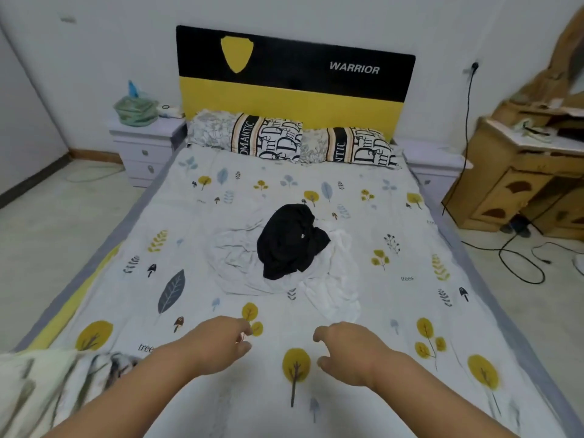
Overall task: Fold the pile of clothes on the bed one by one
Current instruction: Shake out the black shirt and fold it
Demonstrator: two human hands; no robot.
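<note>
Filling most of the view, the bed [410, 311] wears a white sheet printed with yellow trees and grey leaves; two patterned pillows [294, 142] lie against a black-and-yellow headboard [294, 80], with a white nightstand [145, 147] left of the bed and a wooden dresser [521, 172] to its right. Both arms reach over the bed's near end. The left hand [221, 346] and right hand [347, 352] each have a released grip, fingers loosely curled, holding nothing; whether they touch the sheet seems unclear. The pile of clothes [284, 257], black on white garments, lies at the bed's middle, beyond both hands and apart from them.
</note>
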